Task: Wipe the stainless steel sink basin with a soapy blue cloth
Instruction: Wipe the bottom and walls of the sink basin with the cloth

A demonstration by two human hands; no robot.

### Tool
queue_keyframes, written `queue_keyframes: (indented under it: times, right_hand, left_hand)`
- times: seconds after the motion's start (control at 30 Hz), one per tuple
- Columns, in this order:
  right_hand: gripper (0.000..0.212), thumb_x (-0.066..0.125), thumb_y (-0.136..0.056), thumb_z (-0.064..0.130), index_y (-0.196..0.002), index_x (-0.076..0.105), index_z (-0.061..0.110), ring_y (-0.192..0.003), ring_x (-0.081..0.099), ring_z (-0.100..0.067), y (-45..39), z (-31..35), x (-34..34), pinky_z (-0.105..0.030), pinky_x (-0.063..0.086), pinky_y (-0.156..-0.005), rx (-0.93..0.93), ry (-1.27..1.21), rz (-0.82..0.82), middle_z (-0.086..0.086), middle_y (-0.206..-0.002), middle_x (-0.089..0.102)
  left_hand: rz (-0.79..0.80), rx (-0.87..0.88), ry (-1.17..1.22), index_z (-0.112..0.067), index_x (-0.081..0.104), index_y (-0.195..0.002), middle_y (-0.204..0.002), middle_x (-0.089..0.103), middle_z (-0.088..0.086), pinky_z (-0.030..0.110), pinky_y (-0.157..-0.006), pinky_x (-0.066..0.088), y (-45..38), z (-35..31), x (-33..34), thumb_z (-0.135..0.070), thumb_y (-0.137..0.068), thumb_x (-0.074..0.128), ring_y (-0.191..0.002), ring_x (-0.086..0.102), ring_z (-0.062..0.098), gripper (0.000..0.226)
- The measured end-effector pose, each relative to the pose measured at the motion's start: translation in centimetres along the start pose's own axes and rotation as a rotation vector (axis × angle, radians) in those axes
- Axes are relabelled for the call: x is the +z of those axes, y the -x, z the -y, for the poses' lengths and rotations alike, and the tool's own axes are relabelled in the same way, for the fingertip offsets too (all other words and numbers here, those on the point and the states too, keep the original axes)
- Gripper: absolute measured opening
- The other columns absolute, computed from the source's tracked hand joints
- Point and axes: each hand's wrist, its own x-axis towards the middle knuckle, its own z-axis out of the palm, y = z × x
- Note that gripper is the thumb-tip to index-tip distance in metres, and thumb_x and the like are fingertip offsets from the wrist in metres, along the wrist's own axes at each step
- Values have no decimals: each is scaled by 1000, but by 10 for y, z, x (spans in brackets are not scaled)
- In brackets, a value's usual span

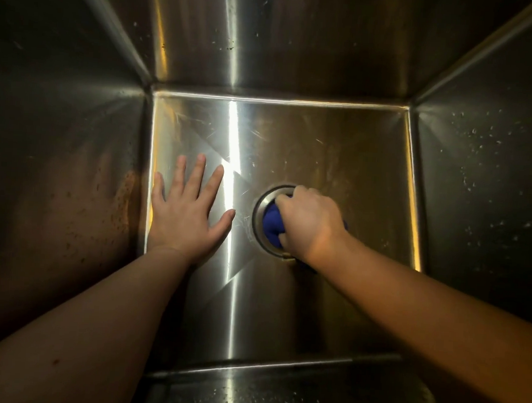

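Head view: right hand, grip clamped on the bunched blue cloth, presses it into the drain in the sink basin floor. Left hand lies flat left of drain, fingers spread, holding nothing.

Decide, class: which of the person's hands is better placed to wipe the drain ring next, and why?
Right. The right hand already grips the blue cloth, bunched inside the drain ring. The left hand lies flat and empty on the basin floor, apparently bracing.
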Motion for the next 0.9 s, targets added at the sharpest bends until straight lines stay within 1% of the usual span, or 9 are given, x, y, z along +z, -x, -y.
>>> queue_keyframes:
  times: [0.23,0.33,0.43,0.5,0.57,0.67,0.73,0.8,0.9]
  right_hand:
    - [40,65,-77,34,-114,53,23,-106,53,-28,6,-18,-2,-35,42,-73,-192,158,67,-8,-116,51]
    - [27,66,-69,24,-96,61,23,-92,59,-31,-3,-11,-8,-31,47,-71,-104,91,105,-7,-101,59]
    - [20,67,-62,13,-80,66,22,-84,62,-33,-7,7,-9,-38,54,-71,-42,48,107,-7,-94,63]
    - [24,63,-74,13,-97,63,18,-97,58,-31,-5,8,0,-31,45,-70,-58,122,40,-9,-106,59]
    - [28,60,-81,16,-109,55,17,-105,53,-31,0,0,8,-36,39,-70,-124,201,1,-11,-115,52]
    - [38,79,-62,28,-94,61,19,-82,60,-29,6,-20,3,-30,36,-57,-295,266,-105,-11,-93,60]
    - [43,74,-67,32,-104,57,20,-86,58,-29,8,-38,0,-34,44,-64,-372,281,-26,-11,-99,57]
    - [41,62,-79,32,-116,48,21,-97,52,-30,8,-47,1,-39,45,-75,-348,254,13,-11,-112,51]
    - [40,62,-80,23,-116,45,21,-102,50,-31,1,-24,1,-38,39,-72,-241,265,-17,-11,-115,48]
  left_hand:
    - [-1,1,31,-31,15,-150,-160,6,1,55,-115,6,1,-1,-4,-62,-84,23,-147,-1,25,74]
    - [4,0,33,-32,13,-150,-160,4,0,54,-115,4,0,-1,-4,-63,-84,22,-147,-3,25,74]
    - [13,-3,23,-32,10,-150,-160,2,0,55,-115,4,0,0,-3,-63,-84,22,-147,-5,24,73]
    - [15,-2,24,-32,11,-150,-160,2,0,55,-115,5,0,0,-2,-63,-84,22,-147,-4,25,74]
    - [8,-3,41,-31,17,-150,-160,6,1,55,-114,6,0,0,-2,-63,-83,24,-147,-1,25,74]
    - [2,-4,50,-30,20,-149,-159,9,1,55,-114,7,-1,0,-2,-63,-83,25,-147,1,25,75]
    - [1,0,45,-31,19,-150,-159,8,1,55,-114,7,-1,0,-2,-63,-83,24,-147,1,25,75]
    - [0,1,47,-31,20,-149,-159,9,1,55,-114,7,-1,0,-2,-63,-82,25,-147,1,25,75]
    - [4,1,43,-30,21,-149,-159,11,2,55,-113,8,-1,0,-2,-63,-82,26,-146,3,26,75]
